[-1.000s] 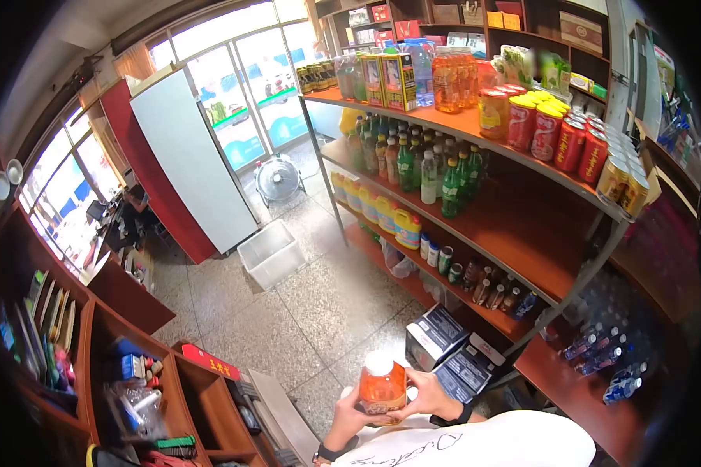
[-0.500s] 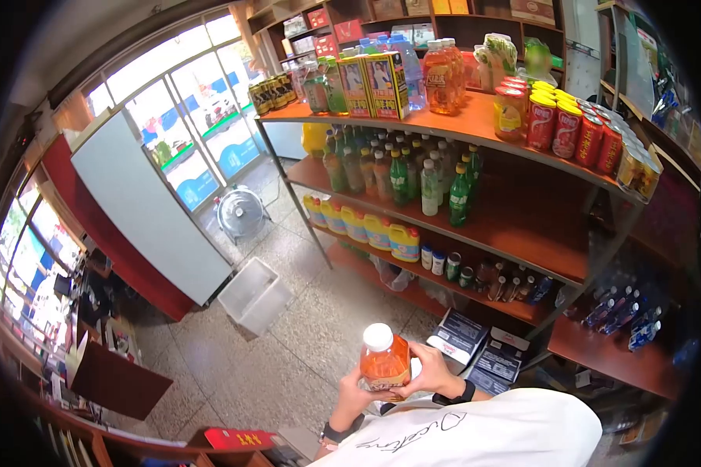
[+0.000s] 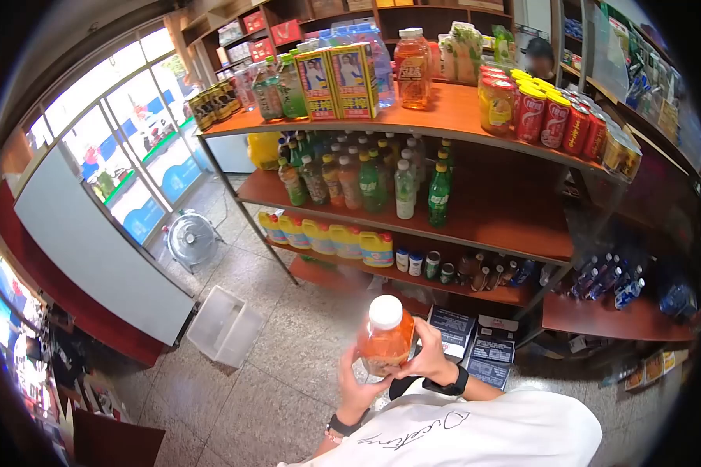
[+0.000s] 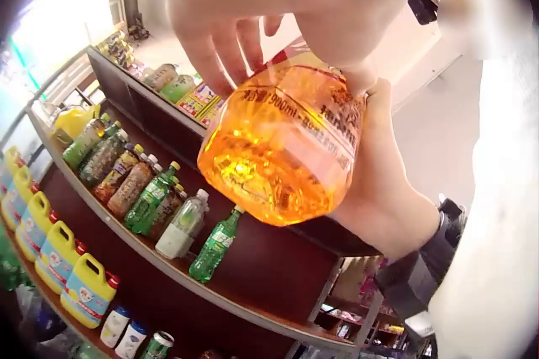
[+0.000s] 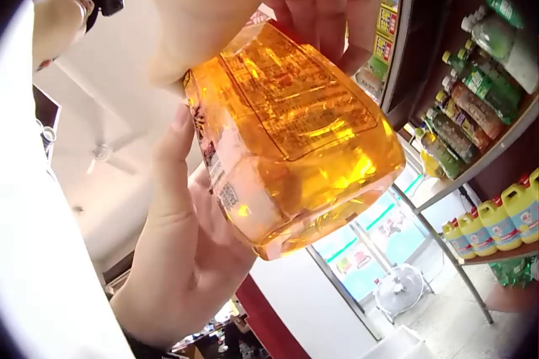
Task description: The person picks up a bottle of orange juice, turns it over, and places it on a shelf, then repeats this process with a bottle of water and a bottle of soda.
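Both hands hold one orange drink bottle (image 3: 385, 342) with a white cap, upright in front of the white shirt in the head view. The left hand (image 3: 356, 387) curls round its left and lower side. On the other side the right hand (image 3: 430, 354) grips it with fingers bent. Seen from below in the left wrist view, the bottle (image 4: 282, 144) shows its clear base and printed label. Its label side and base fill the middle of the right wrist view, the bottle (image 5: 295, 140) resting between both hands. A similar orange bottle (image 3: 413, 70) stands on the rack's top shelf.
The rack's top shelf (image 3: 452, 117) bears yellow boxes (image 3: 354, 82), red cans (image 3: 530, 115) and bottles. Lower shelves hold green bottles (image 3: 438, 194) and yellow jugs (image 3: 376, 249). Dark boxes (image 3: 491, 354), a white bin (image 3: 226, 325) and a fan (image 3: 192, 239) stand on the floor.
The head view has turned toward the rack, whose shelves now lie further left and face it more squarely. Both hands still hold the bottle, which appears slightly higher and larger.
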A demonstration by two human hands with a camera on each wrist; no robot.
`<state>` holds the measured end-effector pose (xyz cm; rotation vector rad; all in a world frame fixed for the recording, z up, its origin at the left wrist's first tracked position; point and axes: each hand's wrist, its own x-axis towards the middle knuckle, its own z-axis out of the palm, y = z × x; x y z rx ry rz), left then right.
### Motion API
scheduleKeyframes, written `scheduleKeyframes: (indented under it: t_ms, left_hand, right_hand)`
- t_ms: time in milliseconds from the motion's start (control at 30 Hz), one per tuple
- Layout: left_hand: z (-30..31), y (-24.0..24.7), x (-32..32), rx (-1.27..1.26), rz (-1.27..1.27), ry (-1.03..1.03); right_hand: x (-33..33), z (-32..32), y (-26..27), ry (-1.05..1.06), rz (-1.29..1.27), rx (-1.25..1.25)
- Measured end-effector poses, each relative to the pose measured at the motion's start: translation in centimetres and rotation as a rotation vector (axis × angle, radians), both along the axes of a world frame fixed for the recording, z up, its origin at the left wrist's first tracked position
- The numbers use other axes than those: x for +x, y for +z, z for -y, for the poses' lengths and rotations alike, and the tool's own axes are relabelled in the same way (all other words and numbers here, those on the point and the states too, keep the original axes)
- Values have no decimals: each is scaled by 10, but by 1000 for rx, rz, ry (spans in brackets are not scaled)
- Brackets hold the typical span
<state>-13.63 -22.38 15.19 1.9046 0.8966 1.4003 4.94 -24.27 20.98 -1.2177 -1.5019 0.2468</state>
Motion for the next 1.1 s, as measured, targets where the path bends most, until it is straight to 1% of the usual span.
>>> scheduleKeyframes:
  t_ms: [33, 100, 167, 233, 300, 333, 367, 400, 433, 467, 500, 533, 567, 600, 633, 700, 733, 767, 833, 900, 967, 1033, 1100]
  left_hand:
    - [-10, 6, 7, 1, 2, -15]
    - [-33, 25, 21, 116, -95, -17]
    - [-58, 34, 32, 135, -111, -42]
    - [-85, 49, 50, 202, -105, -58]
    - [-114, 64, 68, 210, -69, -59]
    - [-131, 73, 80, 228, -31, -69]
    - [-146, 80, 91, 240, -4, -103]
    - [-162, 82, 95, 197, -21, -169]
    - [-178, 89, 105, 210, -57, -223]
    - [-195, 99, 116, 171, 26, -235]
    - [-215, 111, 131, 140, 124, -231]
    - [-236, 124, 151, 179, 277, -316]
    - [-256, 134, 166, 202, 271, -325]
    - [-272, 143, 175, 234, 248, -279]
    - [-287, 151, 183, 259, 216, -237]
    - [-314, 174, 205, 245, 202, -277]
    - [-325, 189, 219, 267, 273, -321]
    - [-336, 200, 234, 284, 355, -363]
    - [-356, 210, 253, 271, 348, -389]
    - [-375, 218, 267, 268, 333, -400]
    - [-390, 225, 280, 311, 291, -414]
    - [-399, 233, 295, 341, 276, -429]
    - [-409, 234, 309, 195, 363, -547]
  right_hand:
    - [5, -9, 5, -23, -13, 16]
    - [15, -27, 23, -70, 7, 63]
    - [26, -48, 33, -122, 20, 101]
    - [41, -72, 39, -160, 47, 119]
    - [53, -99, 56, -153, 13, 113]
    - [60, -114, 68, -167, 84, 197]
    - [69, -124, 81, -206, 146, 270]
    - [72, -133, 95, -236, 146, 266]
    - [81, -147, 110, -267, 149, 284]
    - [93, -160, 117, -280, 166, 258]
    - [101, -174, 129, -300, 152, 292]
    - [109, -187, 145, -300, 148, 337]
    - [117, -199, 154, -293, 140, 368]
    - [127, -214, 158, -286, 133, 450]
    - [133, -227, 158, -297, 109, 450]
    - [145, -255, 154, -273, -108, 525]
    - [157, -266, 151, -307, 19, 584]
    - [166, -272, 152, -330, 23, 586]
    - [179, -286, 154, -453, 174, 552]
    - [195, -298, 162, -487, 187, 557]
    - [208, -305, 172, -493, 175, 468]
    - [220, -320, 175, -510, 170, 507]
    - [232, -335, 173, -557, 194, 505]
